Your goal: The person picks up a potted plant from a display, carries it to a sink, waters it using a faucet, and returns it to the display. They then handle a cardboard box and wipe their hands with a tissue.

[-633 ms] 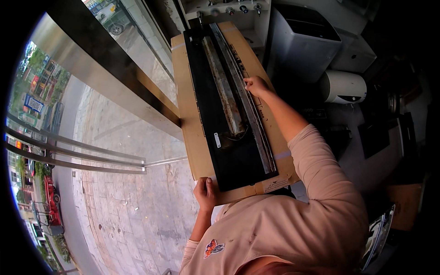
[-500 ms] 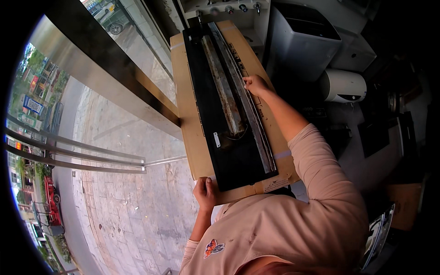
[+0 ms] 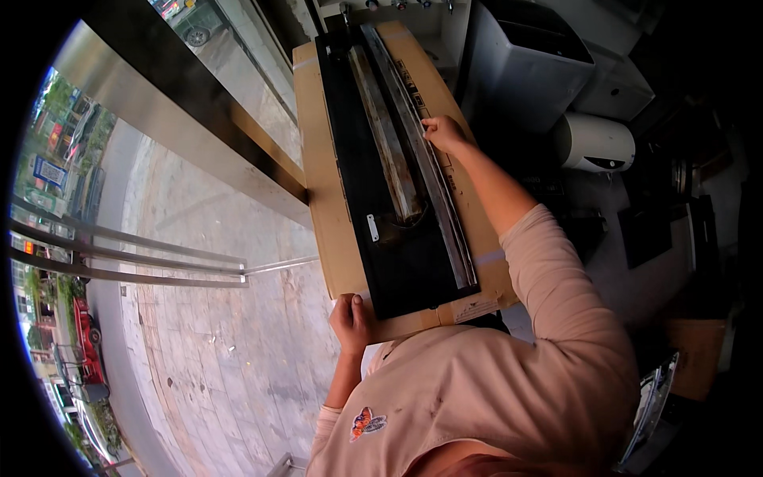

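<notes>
A long black panel (image 3: 413, 276) lies on a large cardboard box (image 3: 327, 230). Down its middle runs a grimy, rust-stained metal bar (image 3: 385, 139), and a grey metal strip (image 3: 435, 191) follows its right edge. My right hand (image 3: 447, 135) has its fingers curled and pinched at the panel's right edge, against the strip; the fingertips are partly hidden. At the near left corner of the box, my left hand (image 3: 352, 324) is closed over the cardboard edge with the thumb up. A small white slotted tab (image 3: 373, 228) sits on the panel near the bar's lower end.
A glass door frame (image 3: 238, 147) stands close on the left, with paved ground (image 3: 214, 358) beyond. To the right are a grey washing machine (image 3: 528, 67) and a white cylindrical water heater (image 3: 596, 143). Taps (image 3: 372, 5) line a stand at the far end.
The whole scene has shifted slightly upward in the view. Both hands keep about the same places on the box and the panel.
</notes>
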Action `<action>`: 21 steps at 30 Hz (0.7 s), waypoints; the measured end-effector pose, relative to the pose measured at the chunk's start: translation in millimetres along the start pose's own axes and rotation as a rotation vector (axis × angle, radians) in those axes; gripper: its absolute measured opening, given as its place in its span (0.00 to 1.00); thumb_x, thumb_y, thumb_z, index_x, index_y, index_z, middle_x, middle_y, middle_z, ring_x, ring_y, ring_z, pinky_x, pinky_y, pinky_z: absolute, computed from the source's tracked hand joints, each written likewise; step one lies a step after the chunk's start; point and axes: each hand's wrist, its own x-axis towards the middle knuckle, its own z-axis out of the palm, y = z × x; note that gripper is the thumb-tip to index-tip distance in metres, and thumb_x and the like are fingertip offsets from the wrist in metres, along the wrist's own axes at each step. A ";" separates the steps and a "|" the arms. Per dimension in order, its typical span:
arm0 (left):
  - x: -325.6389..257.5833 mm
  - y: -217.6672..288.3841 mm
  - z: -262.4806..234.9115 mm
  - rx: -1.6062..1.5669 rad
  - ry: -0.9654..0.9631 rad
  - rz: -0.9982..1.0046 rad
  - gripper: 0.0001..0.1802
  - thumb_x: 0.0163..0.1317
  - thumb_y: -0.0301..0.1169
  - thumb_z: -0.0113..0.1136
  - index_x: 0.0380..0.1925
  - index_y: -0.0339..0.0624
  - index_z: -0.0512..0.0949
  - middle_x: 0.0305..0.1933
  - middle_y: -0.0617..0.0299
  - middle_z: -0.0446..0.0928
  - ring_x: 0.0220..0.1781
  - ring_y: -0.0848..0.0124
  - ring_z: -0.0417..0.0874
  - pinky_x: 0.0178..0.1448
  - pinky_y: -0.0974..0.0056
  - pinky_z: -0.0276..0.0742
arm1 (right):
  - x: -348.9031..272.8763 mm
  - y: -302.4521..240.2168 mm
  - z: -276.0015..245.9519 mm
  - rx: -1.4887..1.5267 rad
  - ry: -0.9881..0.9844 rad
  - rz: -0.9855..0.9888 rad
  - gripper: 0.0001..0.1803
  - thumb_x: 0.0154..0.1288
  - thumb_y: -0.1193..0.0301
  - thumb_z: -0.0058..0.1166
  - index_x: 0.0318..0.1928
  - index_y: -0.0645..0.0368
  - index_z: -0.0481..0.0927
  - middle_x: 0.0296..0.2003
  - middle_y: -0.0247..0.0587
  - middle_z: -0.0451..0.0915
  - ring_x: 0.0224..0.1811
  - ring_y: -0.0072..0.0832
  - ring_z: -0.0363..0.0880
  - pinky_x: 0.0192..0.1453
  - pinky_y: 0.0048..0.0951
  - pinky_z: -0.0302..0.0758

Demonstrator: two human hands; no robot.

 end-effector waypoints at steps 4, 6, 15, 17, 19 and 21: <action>0.6 0.3 1.8 0.002 -0.009 -0.005 0.10 0.69 0.28 0.55 0.29 0.35 0.74 0.21 0.54 0.71 0.22 0.70 0.68 0.29 0.65 0.67 | 5.3 17.0 -3.7 0.205 0.097 -0.007 0.20 0.59 0.72 0.60 0.53 0.61 0.83 0.45 0.45 0.86 0.46 0.30 0.85 0.53 0.29 0.77; 1.1 -0.4 1.4 -0.008 0.000 -0.011 0.11 0.70 0.28 0.55 0.28 0.35 0.74 0.21 0.55 0.71 0.22 0.71 0.68 0.29 0.66 0.67 | 0.4 16.0 -10.1 0.244 0.051 0.060 0.19 0.60 0.72 0.59 0.52 0.63 0.82 0.44 0.45 0.86 0.45 0.29 0.84 0.51 0.28 0.77; 0.6 -5.1 3.8 -0.034 -0.007 -0.023 0.12 0.71 0.30 0.54 0.29 0.35 0.74 0.22 0.63 0.71 0.24 0.77 0.66 0.30 0.69 0.66 | -114.7 22.2 -60.0 0.618 0.098 0.051 0.10 0.72 0.71 0.50 0.45 0.64 0.79 0.23 0.28 0.71 0.21 0.15 0.66 0.25 0.19 0.63; 0.0 -5.6 2.6 -0.039 -0.009 -0.046 0.11 0.70 0.29 0.54 0.29 0.35 0.74 0.21 0.60 0.72 0.24 0.75 0.67 0.30 0.68 0.67 | -145.6 19.3 -69.1 0.666 0.087 0.048 0.09 0.75 0.69 0.46 0.41 0.62 0.77 0.22 0.26 0.67 0.21 0.15 0.64 0.24 0.18 0.61; -1.2 -7.6 2.3 -0.059 -0.017 -0.052 0.11 0.70 0.29 0.54 0.29 0.34 0.74 0.21 0.59 0.72 0.24 0.75 0.67 0.31 0.68 0.67 | -176.1 22.9 -73.6 0.757 0.086 0.048 0.12 0.77 0.66 0.44 0.35 0.60 0.73 0.20 0.25 0.62 0.20 0.15 0.61 0.24 0.18 0.59; 0.7 -4.6 3.6 -0.033 -0.026 -0.037 0.11 0.70 0.29 0.54 0.29 0.34 0.74 0.21 0.59 0.72 0.24 0.75 0.67 0.31 0.68 0.67 | -202.7 26.7 -81.0 0.782 0.090 0.037 0.15 0.77 0.64 0.43 0.32 0.58 0.69 0.20 0.24 0.60 0.20 0.15 0.60 0.24 0.19 0.57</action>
